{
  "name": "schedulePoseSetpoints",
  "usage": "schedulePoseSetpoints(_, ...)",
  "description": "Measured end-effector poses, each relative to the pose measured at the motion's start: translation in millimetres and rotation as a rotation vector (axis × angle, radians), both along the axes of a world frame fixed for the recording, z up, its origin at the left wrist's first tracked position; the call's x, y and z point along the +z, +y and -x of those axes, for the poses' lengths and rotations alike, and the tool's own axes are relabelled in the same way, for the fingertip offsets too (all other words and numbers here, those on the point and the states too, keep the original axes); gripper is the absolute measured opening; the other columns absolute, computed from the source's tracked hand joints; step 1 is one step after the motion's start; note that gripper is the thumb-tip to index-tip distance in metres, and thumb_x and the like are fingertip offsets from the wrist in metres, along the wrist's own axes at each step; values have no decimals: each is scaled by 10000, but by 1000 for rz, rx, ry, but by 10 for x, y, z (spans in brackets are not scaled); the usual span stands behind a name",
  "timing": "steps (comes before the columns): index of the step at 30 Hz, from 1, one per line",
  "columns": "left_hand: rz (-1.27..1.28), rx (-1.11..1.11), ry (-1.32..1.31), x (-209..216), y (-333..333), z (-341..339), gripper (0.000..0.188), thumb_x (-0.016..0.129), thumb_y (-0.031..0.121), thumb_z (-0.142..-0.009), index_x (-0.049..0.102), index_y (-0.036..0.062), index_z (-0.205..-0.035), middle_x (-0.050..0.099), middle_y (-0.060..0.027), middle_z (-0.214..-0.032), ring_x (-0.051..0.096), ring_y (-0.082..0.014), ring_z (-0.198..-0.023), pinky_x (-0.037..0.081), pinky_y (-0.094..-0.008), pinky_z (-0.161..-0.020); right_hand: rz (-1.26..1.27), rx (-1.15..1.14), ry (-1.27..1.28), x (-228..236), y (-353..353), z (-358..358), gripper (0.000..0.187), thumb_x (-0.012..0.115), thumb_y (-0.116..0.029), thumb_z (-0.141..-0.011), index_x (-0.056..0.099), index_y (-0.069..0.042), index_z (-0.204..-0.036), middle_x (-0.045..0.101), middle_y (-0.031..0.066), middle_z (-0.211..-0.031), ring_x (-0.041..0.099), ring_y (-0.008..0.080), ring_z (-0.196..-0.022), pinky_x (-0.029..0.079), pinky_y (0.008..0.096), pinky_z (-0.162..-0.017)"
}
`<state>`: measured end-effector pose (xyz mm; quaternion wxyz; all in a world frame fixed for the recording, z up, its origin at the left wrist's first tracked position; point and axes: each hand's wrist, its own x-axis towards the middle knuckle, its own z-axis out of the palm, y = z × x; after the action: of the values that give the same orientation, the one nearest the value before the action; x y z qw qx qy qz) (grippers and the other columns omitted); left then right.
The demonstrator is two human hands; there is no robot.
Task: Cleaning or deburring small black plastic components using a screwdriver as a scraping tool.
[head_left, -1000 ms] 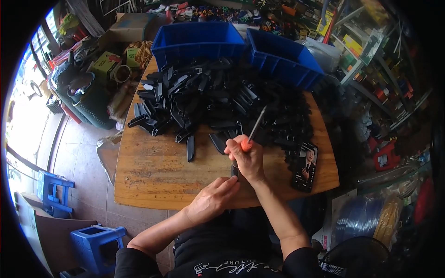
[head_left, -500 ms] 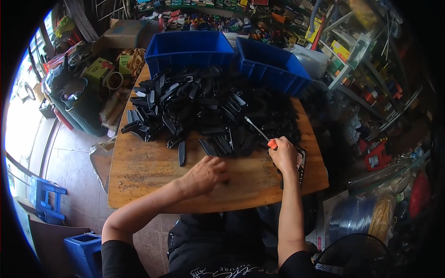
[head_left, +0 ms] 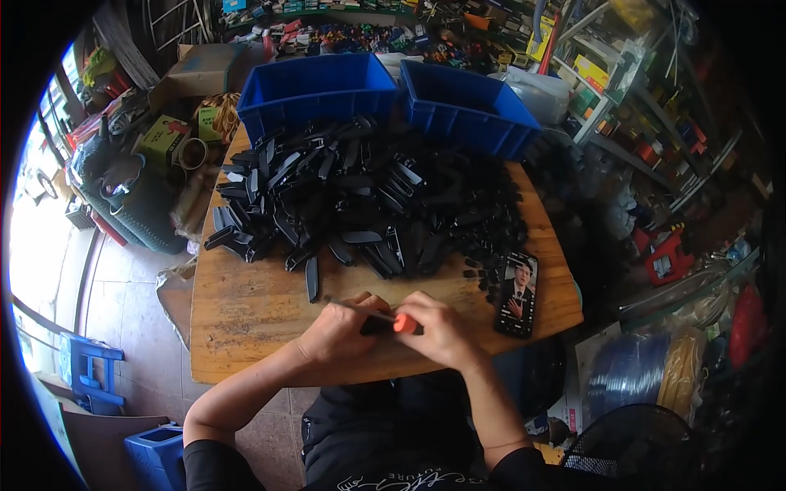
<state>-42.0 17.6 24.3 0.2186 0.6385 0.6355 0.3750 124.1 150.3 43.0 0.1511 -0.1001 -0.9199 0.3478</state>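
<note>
Close to the front edge of the wooden table (head_left: pixel 246 327), my two hands are almost touching. My right hand (head_left: pixel 442 329) is closed round the orange handle of a screwdriver (head_left: pixel 404 324). Its shaft points left, crossing over the fingers of my left hand (head_left: pixel 332 331). That left hand is curled on a small black piece (head_left: pixel 377 326), mostly hidden by the fingers. Just beyond lies a large heap of black plastic parts (head_left: pixel 352 196), long curved ones mostly at left and middle. One long black part (head_left: pixel 312 280) sticks out from the heap's front.
A smartphone (head_left: pixel 517 295) with a lit screen lies at the table's right, beside small black pieces (head_left: pixel 485 278). Two blue bins (head_left: pixel 319 106) stand behind the heap. Blue stools (head_left: pixel 90 368) are on the floor at left, and crowded shelves (head_left: pixel 610 98) rise at right.
My right hand has moved left and nearer with the screwdriver, from beside the heap to my left hand, uncovering the phone. The screwdriver now lies across my left fingers.
</note>
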Motion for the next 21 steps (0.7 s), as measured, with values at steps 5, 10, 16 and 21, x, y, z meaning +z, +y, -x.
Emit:
schedulePoseSetpoints(5,7,46,154,56,-108,-150,411,683,76,-728,581,50,-1126,608,-156,-981,639,-346,-862,530,-400,-755,-128,-506,162,-9,518,144,156,689,-61,-783,646,-18,-926,632,145,-904,652,311,-787,530,364,-715)
schedulePoseSetpoints(10,-8,35,215,45,-141,-230,384,688,82,-752,587,60,-1122,595,-148,-957,641,-332,-839,539,-388,-697,-227,-447,173,-159,536,568,168,717,-73,-747,654,-28,-896,609,124,-899,626,313,-806,505,371,-726)
schedulePoseSetpoints(16,-109,71,210,-51,-143,-218,371,686,125,-737,582,56,-1086,599,-129,-938,633,-330,-826,525,-393,-715,34,-259,247,5,411,551,212,704,-34,-772,656,5,-975,646,120,-936,649,264,-807,511,321,-733)
schedulePoseSetpoints(21,-170,316,102,8,-294,-49,289,688,70,-713,610,70,-992,588,-109,-886,632,-317,-799,527,-392,-681,13,-322,189,84,97,44,118,677,-61,-800,648,-13,-904,635,100,-847,656,261,-728,499,331,-627)
